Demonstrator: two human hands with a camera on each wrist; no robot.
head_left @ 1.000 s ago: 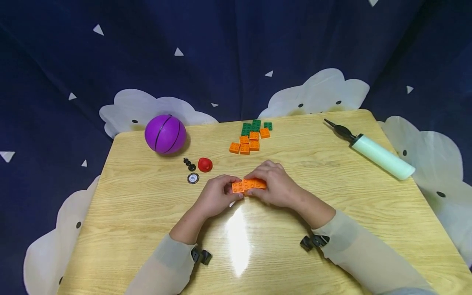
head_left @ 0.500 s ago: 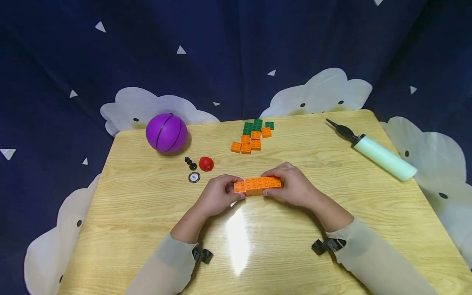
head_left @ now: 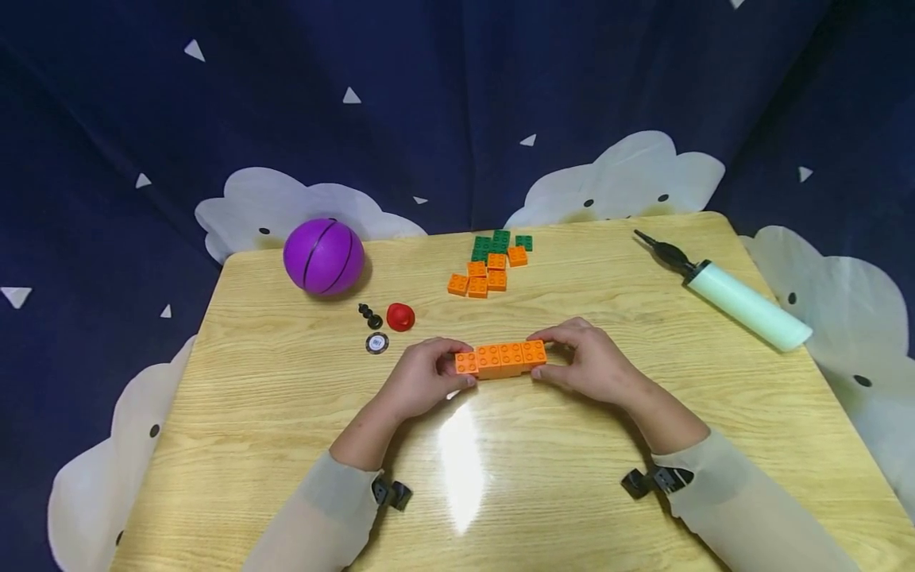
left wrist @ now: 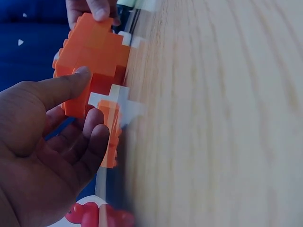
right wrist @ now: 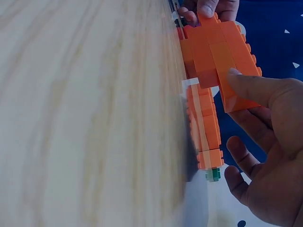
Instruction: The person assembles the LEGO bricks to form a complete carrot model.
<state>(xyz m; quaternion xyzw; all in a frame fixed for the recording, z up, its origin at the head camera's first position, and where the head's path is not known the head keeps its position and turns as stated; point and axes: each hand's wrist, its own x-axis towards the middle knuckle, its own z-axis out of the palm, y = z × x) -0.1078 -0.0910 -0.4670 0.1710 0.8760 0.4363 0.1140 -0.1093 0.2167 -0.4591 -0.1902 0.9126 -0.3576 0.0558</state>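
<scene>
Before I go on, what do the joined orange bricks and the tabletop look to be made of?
Joined orange bricks: probably hard, smooth plastic, judging by the crisp moulded studs and even colour.
Tabletop: wood or wood-look laminate, glossy; grain lines and a bright reflection show.

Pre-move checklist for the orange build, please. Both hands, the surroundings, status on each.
1. Left grip on the build: ok, pinching its left end.
2. Right grip on the build: ok, pinching its right end.
3. Studs facing up: ok in the head view.
4. A grip free for another brick: not ok, both hold the build.
5. Build lifted off the table: cannot tell.
6. Ball and pump clear of the build: ok, both lie well apart from it.
</scene>
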